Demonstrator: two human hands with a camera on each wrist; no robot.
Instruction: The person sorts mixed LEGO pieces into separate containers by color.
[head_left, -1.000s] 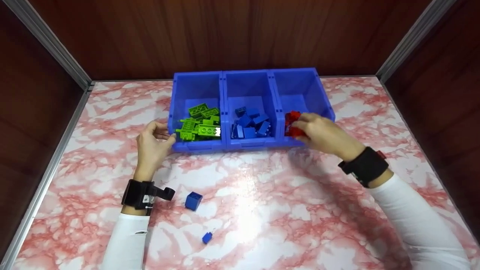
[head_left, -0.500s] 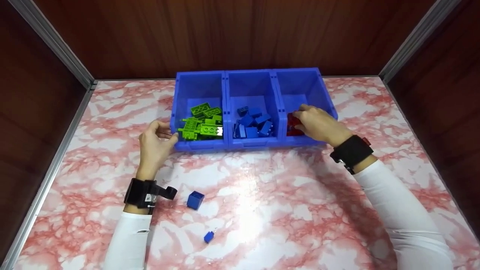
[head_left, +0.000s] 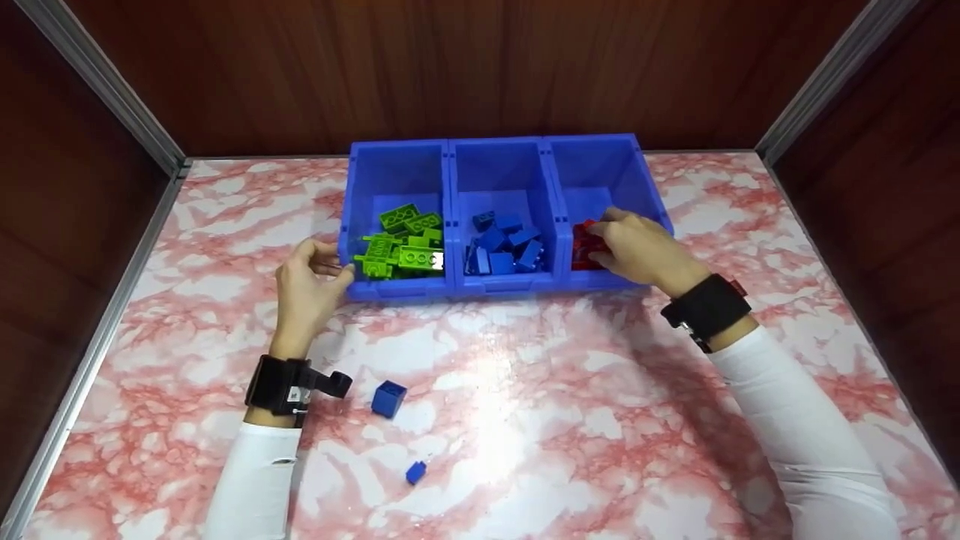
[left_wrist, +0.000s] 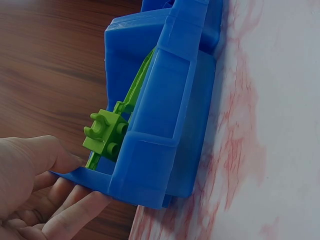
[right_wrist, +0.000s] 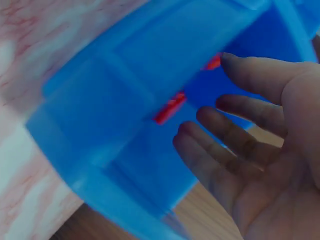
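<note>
A blue three-compartment bin [head_left: 501, 285] stands at the back of the table. My left hand [head_left: 304, 289] grips the bin's left wall near the front corner; in the left wrist view the thumb lies on the rim and the fingers are on its outer side. Beside it lie green bricks [head_left: 420, 257] in the left compartment, one with a clip-like top. My right hand [head_left: 641, 251] is over the right compartment, above red bricks [head_left: 585, 251] that it partly hides. In the right wrist view its fingers are loosely extended and apart, with nothing between them.
Blue bricks [head_left: 501, 262] fill the front of the middle compartment. A blue block [head_left: 388, 400] and a smaller blue brick [head_left: 415, 472] lie on the marbled table [head_left: 570, 450] in front. Dark wood panels [head_left: 480, 67] close in the back and sides.
My right hand has moved slightly back over the right compartment from its front edge, then stayed nearly still. My left hand keeps its grip on the bin.
</note>
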